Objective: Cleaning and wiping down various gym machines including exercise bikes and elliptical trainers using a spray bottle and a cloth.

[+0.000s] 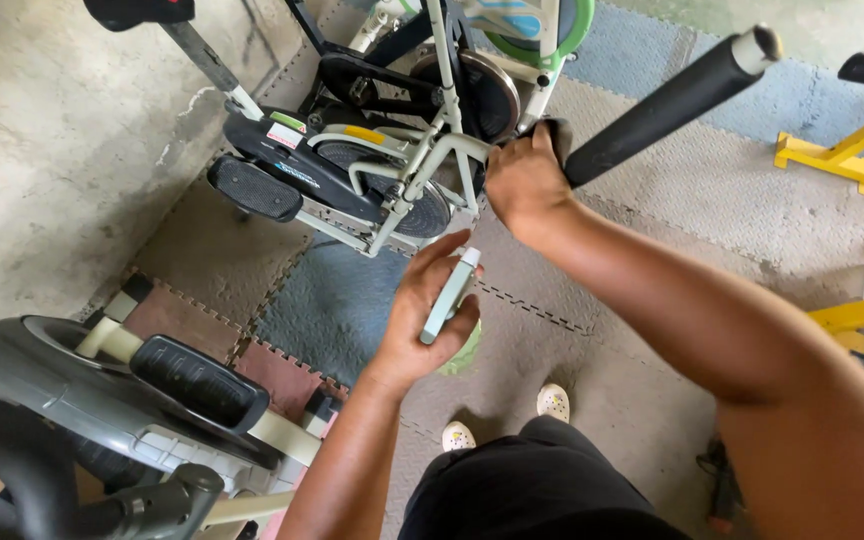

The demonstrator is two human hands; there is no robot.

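Gripping: right hand (524, 180) is clamping the black foam handlebar (667, 100) of the white exercise bike (407, 160); left hand (430, 318) is closed around a pale spray bottle (452, 293), green cloth (464, 352) tucked beneath. Looks like wipe-down prep; next needs nozzle aimed at the grip.

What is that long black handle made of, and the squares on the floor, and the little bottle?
The long black handle looks like matte foam or rubber padding over a tube, with a pale end cap; the right hand grips its lower end. The floor squares seem to be foam or rubber mats: toothed edges interlock. The little bottle in the left hand looks like smooth, pale plastic.
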